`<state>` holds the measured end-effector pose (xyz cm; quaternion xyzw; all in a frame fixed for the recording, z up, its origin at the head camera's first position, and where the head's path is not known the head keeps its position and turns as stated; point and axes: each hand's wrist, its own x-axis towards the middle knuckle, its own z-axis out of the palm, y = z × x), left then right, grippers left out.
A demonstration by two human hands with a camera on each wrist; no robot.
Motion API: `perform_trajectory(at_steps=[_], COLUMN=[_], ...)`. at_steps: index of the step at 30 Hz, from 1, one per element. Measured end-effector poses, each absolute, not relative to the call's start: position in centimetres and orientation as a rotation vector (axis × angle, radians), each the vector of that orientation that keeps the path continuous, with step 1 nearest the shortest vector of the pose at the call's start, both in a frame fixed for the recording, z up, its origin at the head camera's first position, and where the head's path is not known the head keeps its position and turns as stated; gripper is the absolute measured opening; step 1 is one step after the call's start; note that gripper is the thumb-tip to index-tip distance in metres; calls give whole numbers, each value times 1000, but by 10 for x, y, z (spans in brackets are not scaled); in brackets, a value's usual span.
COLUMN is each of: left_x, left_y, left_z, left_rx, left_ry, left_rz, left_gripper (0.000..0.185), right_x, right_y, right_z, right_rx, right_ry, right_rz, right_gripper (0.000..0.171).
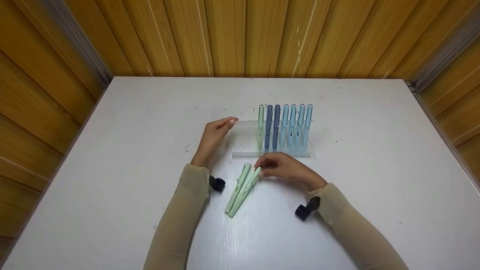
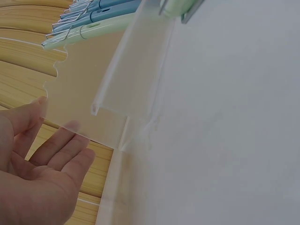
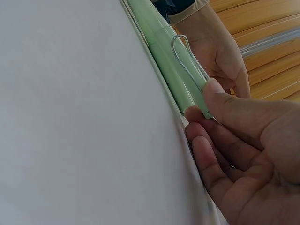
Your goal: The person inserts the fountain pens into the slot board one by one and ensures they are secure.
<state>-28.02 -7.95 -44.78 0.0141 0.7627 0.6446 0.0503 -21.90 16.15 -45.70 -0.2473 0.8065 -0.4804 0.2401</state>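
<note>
A clear acrylic pen rack stands mid-table, holding several upright pens: one pale green, two dark blue, the others light blue. My left hand is open, its straight fingertips touching the rack's left end; the left wrist view shows the hand against the clear panel with the pens above. Two pale green pens lie side by side in front of the rack. My right hand pinches the upper end of the right-hand pen. In the right wrist view, thumb and fingers grip its clipped cap.
The other green pen lies just left of the held one, touching it. The white table is enclosed by wood-panelled walls on three sides. Black wrist cameras sit on both beige sleeves.
</note>
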Motion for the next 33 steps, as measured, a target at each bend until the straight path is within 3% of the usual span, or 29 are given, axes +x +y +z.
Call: perform_trajectory(at_steps=[33], left_x=[-283], left_y=[-79], left_z=[-450], left_rx=[62], left_ry=[2338], left_rz=[1964], left_gripper=[31], right_x=[-227], right_y=[173], right_z=[-430], right_rx=[-363], right_ry=[2147], right_rz=[-1578], right_gripper=[42])
